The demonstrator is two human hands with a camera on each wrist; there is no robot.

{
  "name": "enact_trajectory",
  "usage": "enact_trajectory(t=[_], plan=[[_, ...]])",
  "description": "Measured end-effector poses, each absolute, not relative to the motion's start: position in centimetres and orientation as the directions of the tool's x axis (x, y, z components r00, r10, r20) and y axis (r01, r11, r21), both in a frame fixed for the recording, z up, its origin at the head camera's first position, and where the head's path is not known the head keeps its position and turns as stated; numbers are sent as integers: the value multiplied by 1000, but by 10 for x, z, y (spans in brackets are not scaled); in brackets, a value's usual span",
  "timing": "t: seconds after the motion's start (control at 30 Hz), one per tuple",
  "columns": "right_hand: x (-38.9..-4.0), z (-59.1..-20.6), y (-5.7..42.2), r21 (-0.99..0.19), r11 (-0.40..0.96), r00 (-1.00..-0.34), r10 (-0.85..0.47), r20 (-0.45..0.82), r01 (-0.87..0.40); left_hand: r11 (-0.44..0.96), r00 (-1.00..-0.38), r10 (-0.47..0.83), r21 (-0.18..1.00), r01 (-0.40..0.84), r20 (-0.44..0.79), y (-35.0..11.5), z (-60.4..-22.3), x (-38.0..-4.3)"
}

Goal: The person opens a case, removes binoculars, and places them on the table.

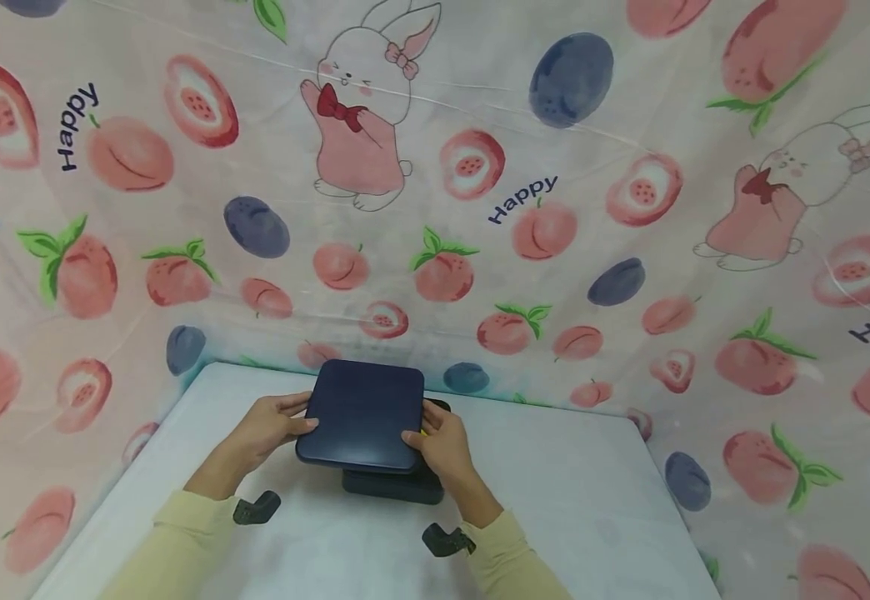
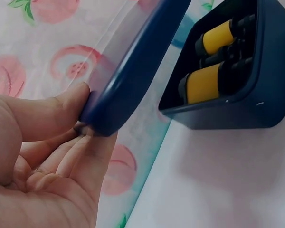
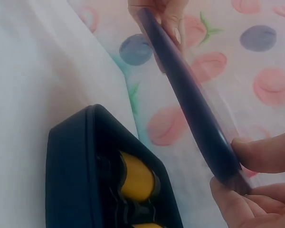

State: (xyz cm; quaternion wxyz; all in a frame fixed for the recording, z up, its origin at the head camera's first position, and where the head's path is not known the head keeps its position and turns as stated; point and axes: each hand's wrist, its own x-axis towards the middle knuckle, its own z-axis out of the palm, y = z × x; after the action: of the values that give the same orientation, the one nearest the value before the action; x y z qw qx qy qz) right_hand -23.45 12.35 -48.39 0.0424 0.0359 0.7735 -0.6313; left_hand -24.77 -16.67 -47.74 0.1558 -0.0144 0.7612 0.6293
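Observation:
A dark blue lid (image 1: 363,417) with rounded corners is held in the air between both hands. My left hand (image 1: 270,429) pinches its left edge, thumb on top and fingers beneath. My right hand (image 1: 446,442) grips the opposite edge the same way; in the right wrist view the lid (image 3: 192,102) appears edge-on and tilted. Below it stands a dark blue box (image 1: 393,486), apart from the lid and mostly hidden by it in the head view. Its open top shows in the left wrist view, with yellow and black cylindrical pieces (image 2: 204,84) lying inside.
The box stands on a white table (image 1: 555,500). Behind and at the sides hangs a sheet (image 1: 480,100) printed with peaches and rabbits, meeting the table's back edge. A black wrist mount (image 1: 257,507) sits on the left sleeve, and another mount (image 1: 446,540) on the right.

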Motion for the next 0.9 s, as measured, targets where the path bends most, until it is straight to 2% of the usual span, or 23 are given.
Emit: enact_trajectory(t=[0.47, 0.9], plan=[[-235, -483, 98, -984, 155, -995, -42, -91, 84, 199, -947, 183, 953, -226, -263, -197, -478, -246], [-241, -487, 69, -980, 173, -995, -14, -100, 96, 184, -952, 196, 963, -199, -234, -227, -480, -247]])
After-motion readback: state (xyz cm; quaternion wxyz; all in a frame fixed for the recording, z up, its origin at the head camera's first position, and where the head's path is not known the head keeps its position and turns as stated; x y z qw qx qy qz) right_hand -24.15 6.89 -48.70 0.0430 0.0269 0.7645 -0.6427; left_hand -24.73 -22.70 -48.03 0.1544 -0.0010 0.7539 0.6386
